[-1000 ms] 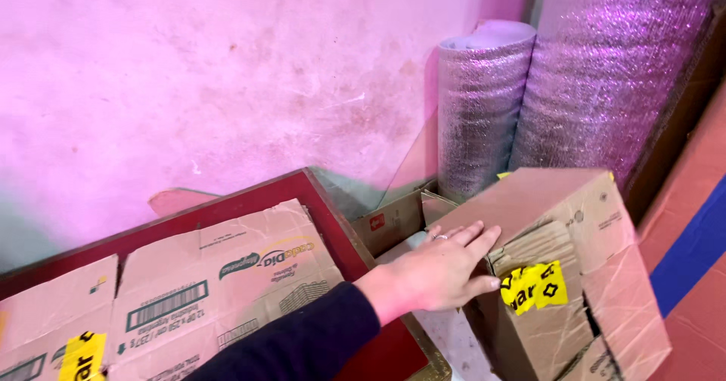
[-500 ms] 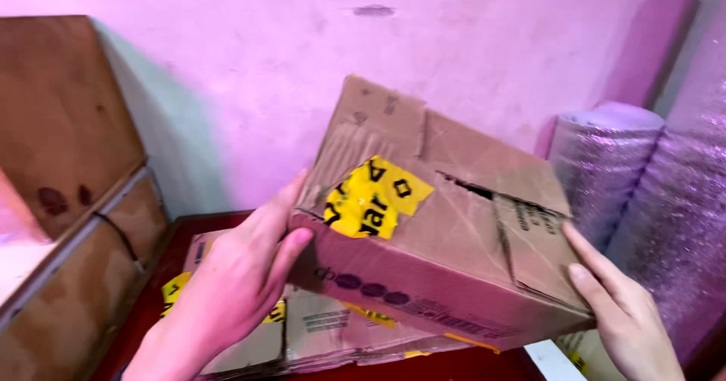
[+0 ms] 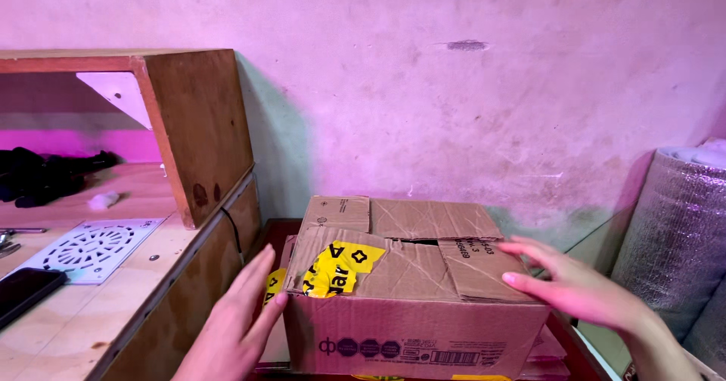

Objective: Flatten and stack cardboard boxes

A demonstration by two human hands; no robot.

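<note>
Pale wood makes up the workbench (image 3: 113, 290) at the far left of your view, and along its left edge lies a flat black phone (image 3: 23, 294), cut off by the frame. Just beyond it sits a white square drain grate with a round slotted centre (image 3: 91, 251), and farther back a heap of black cloth (image 3: 45, 175) and a small white scrap (image 3: 103, 199) rest on the surface. A brown plywood shelf box (image 3: 198, 135) stands over the bench's right edge, its side panel upright and marked by dark stains.

Moving right, your left hand (image 3: 234, 324) is pressed flat against the left side of the worn brown cardboard box with yellow and black tape (image 3: 412, 290). The fingers are straight and close together, pointing up and away from you, with the thumb resting at the box's upper left corner beside the tape. The box sits level, its top flaps folded shut but creased, with a dark gap between them. It rests on a stack of flattened cardboard (image 3: 276, 347) over a dark red surface (image 3: 274, 233), close to the stained pink wall (image 3: 454, 86).

Your right hand (image 3: 575, 286) lies on the box's top right edge, fingers spread and extended, palm against the cardboard rather than curled around it. At the far right stands a roll of silvery bubble insulation (image 3: 677, 230), leaning near the wall.
</note>
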